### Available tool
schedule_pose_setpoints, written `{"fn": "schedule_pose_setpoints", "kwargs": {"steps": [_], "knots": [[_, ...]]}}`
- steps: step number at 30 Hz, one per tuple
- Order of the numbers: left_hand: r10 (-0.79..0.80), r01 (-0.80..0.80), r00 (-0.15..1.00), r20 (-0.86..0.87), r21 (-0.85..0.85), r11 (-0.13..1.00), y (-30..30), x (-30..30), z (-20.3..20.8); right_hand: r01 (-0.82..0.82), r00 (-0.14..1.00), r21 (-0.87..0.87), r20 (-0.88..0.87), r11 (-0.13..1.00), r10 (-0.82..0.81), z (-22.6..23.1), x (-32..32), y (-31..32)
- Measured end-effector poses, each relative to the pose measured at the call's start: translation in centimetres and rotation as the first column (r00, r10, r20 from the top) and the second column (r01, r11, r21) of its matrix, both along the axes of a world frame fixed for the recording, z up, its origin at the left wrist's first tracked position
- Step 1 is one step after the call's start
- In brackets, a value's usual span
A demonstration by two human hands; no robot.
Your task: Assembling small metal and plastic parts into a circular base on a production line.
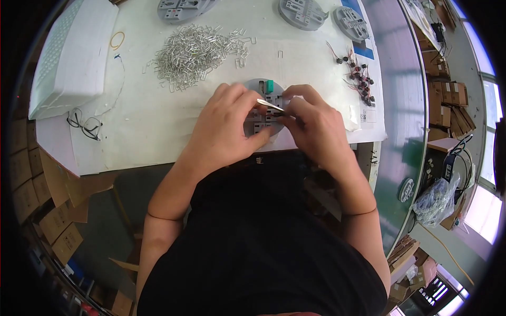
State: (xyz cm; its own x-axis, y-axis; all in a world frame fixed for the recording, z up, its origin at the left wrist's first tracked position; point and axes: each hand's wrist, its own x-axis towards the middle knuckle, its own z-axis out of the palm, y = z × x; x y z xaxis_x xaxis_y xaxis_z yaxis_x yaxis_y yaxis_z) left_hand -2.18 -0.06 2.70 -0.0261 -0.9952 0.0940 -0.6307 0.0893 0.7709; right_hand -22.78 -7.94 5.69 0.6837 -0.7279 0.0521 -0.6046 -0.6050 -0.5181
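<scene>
A round grey plastic base with slots, raised fittings and a green block lies at the table's front edge. My left hand curls over its left side, thumb at the front rim, steadying it. In my right hand, at the base's right side, is a slim tool with a shiny metal end and a darker body. That shiny end points left across the base, close to my left fingertips. My fingers partly hide the base and tool, so I cannot tell the tool's exact kind.
Beyond my left hand lies a heap of U-shaped metal wire pieces. More round grey bases sit along the far side. Small black parts with thin wires lie right. Eyeglasses and white foam blocks are left.
</scene>
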Motion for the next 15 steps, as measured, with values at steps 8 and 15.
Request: {"fn": "schedule_pose_setpoints", "kwargs": {"steps": [8,15], "knots": [[0.012,-0.021,0.998,-0.055,-0.168,0.986,0.0,0.0,-1.2,-0.072,0.995,0.209,0.079,0.975,0.056,0.4,0.3,-2.0],[-0.015,0.017,1.0,0.01,-0.259,0.966,0.5,0.2,-2.2,-0.086,0.993,0.074,0.091,0.994,0.079,0.0,-0.2,-1.6]]}}
